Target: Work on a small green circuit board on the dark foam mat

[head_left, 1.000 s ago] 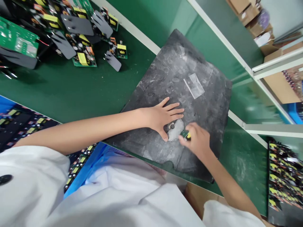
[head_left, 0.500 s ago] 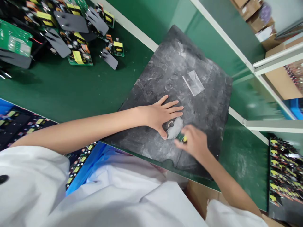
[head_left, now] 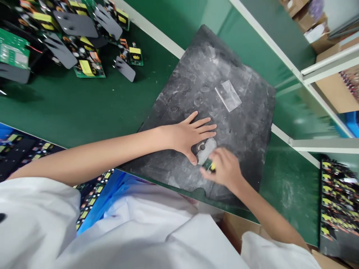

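— Left hand (head_left: 186, 136)?
— Flat on the dark mat (head_left: 246, 123), fingers (head_left: 206, 129) spread open, gripping nothing. Thumb beside a pale grey disc (head_left: 206, 146) with a dark stud at its middle.

— And the right hand (head_left: 226, 168)?
— Just beside that disc, at its lower right edge. Fingers closed around a small green part with a yellow block (head_left: 211, 166) — mostly hidden by the knuckles, pressed down near the mat.

— Any writing on it?
— None legible. Too small and blurred to read.

— Elsewhere on the mat?
— A clear rectangular slip (head_left: 228, 95) further up, well apart from both hands. Scuffed and smeared grey all over, lying askew on the green tabletop (head_left: 92, 108).

— Around the mat?
— Upper left: loose circuit boards (head_left: 89, 67) with yellow-topped components and dark grey flat plates (head_left: 75, 24), heaped together. No markings readable there either. At the far left edge, one larger green board (head_left: 12, 52) with a pale label, print unreadable. Lower left, a blue tray (head_left: 117, 185) with rows of small boards; lower right, another dark tray (head_left: 338, 201) packed with the same yellow-topped pieces. White sleeves at the bottom of the view.
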`<state>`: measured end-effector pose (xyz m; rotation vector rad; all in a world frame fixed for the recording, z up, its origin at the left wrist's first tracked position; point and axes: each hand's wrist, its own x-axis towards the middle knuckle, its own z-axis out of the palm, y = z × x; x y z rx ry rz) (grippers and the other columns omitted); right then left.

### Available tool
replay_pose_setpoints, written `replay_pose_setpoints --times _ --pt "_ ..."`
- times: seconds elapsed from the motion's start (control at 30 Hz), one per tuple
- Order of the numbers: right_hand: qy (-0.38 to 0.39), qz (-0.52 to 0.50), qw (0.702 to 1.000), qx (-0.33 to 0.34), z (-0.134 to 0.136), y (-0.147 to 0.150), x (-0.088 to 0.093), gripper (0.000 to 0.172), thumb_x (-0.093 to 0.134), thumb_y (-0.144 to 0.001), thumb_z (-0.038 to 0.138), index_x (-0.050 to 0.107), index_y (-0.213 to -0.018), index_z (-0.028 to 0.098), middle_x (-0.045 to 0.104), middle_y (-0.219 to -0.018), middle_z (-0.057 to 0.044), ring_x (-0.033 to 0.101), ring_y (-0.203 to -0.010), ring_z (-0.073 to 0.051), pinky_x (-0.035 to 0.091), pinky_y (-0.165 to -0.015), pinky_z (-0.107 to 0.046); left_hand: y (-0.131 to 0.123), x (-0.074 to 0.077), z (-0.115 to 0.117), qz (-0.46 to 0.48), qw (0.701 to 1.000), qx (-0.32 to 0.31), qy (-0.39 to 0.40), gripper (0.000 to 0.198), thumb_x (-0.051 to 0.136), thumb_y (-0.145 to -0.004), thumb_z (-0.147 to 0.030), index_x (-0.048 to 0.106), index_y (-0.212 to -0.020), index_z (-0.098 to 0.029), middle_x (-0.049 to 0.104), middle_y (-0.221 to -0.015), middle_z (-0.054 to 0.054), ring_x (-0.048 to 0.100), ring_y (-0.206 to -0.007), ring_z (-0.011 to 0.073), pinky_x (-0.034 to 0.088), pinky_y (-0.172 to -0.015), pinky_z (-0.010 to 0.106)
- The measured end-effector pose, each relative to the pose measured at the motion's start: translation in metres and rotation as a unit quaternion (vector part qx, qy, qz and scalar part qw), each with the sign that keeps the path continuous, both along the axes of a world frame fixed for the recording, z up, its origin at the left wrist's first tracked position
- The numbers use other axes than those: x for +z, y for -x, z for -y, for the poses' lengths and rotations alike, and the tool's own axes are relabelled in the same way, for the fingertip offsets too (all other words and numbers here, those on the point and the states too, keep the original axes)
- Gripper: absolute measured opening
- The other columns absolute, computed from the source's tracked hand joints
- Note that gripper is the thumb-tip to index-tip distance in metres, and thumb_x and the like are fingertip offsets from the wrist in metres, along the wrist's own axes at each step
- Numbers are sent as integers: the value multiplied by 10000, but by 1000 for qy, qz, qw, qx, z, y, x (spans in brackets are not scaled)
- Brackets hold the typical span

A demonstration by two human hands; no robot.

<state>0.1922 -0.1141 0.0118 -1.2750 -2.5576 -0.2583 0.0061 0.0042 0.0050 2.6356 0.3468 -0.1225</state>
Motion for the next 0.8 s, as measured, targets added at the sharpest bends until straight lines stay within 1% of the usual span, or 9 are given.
replay_pose_setpoints --times 0.07,0.1,0.2,0.23,0.37,0.4,0.53,0.7,0.8 --pt "3 1 999 44 1 3 -1 275 423 -914 428 477 -796 185 481 -668 -35 465 -605 -195 342 -528 -293 0 0 0 6 1000 4 1 947 540 -726 -656 166 -1472 -210 50 -1548 9 -66 -1434 284 -108 -1123 550" --pt "0 -4 1000 29 0 2 -1 266 420 -913 422 476 -799 188 481 -672 -35 468 -609 -197 347 -530 -293 0 0 0 7 1000 5 1 949 541 -723 -655 164 -1472 -210 51 -1549 10 -63 -1434 289 -112 -1122 549" --pt "-6 -31 996 -78 -6 -2 -3 254 408 -919 416 479 -846 184 505 -729 -52 496 -655 -209 379 -544 -294 0 1 0 -3 1000 3 5 962 532 -721 -666 145 -1476 -212 37 -1549 11 -74 -1433 288 -126 -1120 541" --pt "-2 -36 995 -89 -7 -2 -3 255 414 -918 418 481 -861 179 510 -750 -59 504 -667 -212 388 -546 -294 0 1 0 -7 1000 1 7 962 526 -723 -668 137 -1477 -214 30 -1549 9 -79 -1433 282 -128 -1121 538" --pt "16 -24 1000 3 -5 1 -2 255 456 -901 416 488 -842 170 501 -795 -72 509 -662 -200 396 -540 -285 0 3 0 -13 1000 -3 -4 952 512 -739 -668 124 -1478 -210 6 -1547 -7 -101 -1434 257 -123 -1122 542" --pt "13 -24 1000 3 -4 2 -1 259 457 -899 419 492 -842 169 498 -811 -73 507 -656 -193 397 -537 -281 -1 4 0 -16 1000 -3 -8 959 516 -737 -670 124 -1477 -204 4 -1546 -7 -103 -1433 255 -120 -1123 544" --pt "11 -51 996 -79 -7 0 -2 299 423 -911 449 504 -882 163 493 -889 -87 513 -663 -182 405 -520 -266 -1 4 0 -18 1000 -2 -4 1000 551 -707 -683 133 -1475 -196 33 -1547 5 -84 -1435 268 -104 -1128 552" --pt "2 -22 1000 -9 -9 1 -2 294 433 -910 441 507 -857 162 498 -872 -90 517 -666 -185 418 -523 -269 -1 2 0 0 1000 -3 -2 982 558 -712 -670 148 -1473 -205 44 -1546 6 -71 -1436 270 -107 -1125 556" --pt "-19 -29 996 -85 -12 -2 -2 330 393 -931 461 505 -876 156 497 -901 -101 517 -655 -180 407 -496 -263 -1 2 0 -4 1000 1 5 996 562 -698 -679 157 -1472 -200 45 -1547 15 -64 -1432 294 -101 -1123 563"
